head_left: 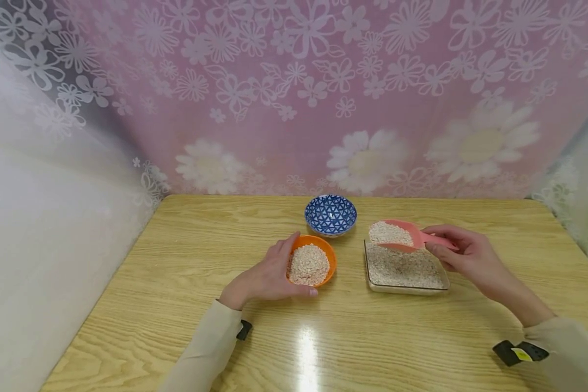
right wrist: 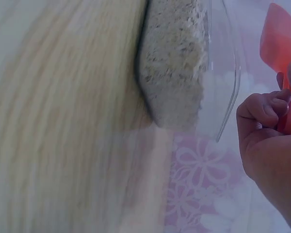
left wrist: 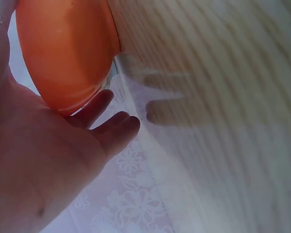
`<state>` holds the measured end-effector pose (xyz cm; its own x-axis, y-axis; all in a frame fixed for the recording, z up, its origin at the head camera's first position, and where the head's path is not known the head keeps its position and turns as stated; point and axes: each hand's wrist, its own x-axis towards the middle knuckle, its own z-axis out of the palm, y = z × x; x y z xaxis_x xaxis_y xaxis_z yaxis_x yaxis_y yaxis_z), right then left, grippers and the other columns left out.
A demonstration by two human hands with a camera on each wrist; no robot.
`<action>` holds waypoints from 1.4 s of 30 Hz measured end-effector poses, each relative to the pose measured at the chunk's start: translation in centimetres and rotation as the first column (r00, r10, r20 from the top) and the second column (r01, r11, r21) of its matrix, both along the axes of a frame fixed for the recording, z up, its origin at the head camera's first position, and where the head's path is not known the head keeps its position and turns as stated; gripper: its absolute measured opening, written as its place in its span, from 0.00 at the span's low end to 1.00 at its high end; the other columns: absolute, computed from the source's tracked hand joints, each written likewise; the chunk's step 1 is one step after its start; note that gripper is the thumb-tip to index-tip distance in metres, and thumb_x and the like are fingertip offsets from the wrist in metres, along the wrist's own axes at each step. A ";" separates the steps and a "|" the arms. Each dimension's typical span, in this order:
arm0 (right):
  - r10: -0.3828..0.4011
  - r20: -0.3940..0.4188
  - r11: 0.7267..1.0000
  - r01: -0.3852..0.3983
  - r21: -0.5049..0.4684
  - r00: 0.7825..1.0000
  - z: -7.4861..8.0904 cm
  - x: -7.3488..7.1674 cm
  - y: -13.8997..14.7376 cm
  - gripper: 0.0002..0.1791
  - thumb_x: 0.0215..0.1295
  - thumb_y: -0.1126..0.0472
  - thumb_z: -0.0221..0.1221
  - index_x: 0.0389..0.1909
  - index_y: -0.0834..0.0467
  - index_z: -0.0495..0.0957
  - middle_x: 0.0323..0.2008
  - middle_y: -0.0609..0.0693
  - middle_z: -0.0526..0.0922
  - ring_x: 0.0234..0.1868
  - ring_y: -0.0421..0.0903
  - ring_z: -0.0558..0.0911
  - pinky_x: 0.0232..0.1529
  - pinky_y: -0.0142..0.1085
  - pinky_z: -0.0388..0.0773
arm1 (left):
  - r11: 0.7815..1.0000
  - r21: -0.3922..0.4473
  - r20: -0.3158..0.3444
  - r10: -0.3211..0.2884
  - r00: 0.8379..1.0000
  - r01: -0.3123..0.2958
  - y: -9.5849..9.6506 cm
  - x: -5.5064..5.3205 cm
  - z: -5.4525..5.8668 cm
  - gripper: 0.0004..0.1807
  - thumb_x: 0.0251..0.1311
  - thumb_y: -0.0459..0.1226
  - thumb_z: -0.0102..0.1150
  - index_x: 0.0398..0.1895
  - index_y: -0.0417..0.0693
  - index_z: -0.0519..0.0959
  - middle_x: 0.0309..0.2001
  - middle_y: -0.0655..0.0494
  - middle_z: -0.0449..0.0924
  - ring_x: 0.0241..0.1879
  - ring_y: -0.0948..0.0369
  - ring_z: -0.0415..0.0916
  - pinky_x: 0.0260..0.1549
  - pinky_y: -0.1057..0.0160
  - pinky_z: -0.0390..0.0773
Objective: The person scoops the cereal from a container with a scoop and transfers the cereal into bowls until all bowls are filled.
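Note:
My left hand holds an orange bowl on the table, its thumb at the near side and its fingers along the far left side. Pale oat flakes fill much of the bowl. In the left wrist view the orange bowl shows its smooth outer wall. With my right hand I grip the handle of a pink scoop, heaped with flakes. It is held above a rectangular clear container of flakes. The right wrist view shows fingers curled round the scoop's handle.
Behind the orange bowl stands a blue and white patterned bowl. All of it is on a wood-grain table, with a pink flowered curtain along the back edge and pale fabric at both sides.

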<state>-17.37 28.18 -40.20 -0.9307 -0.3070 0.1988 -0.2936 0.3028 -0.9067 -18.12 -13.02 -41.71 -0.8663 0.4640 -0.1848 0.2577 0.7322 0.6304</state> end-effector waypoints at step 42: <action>0.340 -0.248 0.807 -0.146 0.573 0.907 4.0 -3.4 -14.2 0.09 0.69 0.63 0.65 0.47 0.58 0.86 0.39 0.49 0.87 0.32 0.40 0.75 0.33 0.33 0.74 | 0.999 0.050 0.045 0.003 0.999 -0.005 -0.1 -0.3 -0.3 0.70 0.47 0.65 0.73 0.84 0.57 0.39 0.78 0.50 0.54 0.75 0.49 0.57 0.71 0.40 0.67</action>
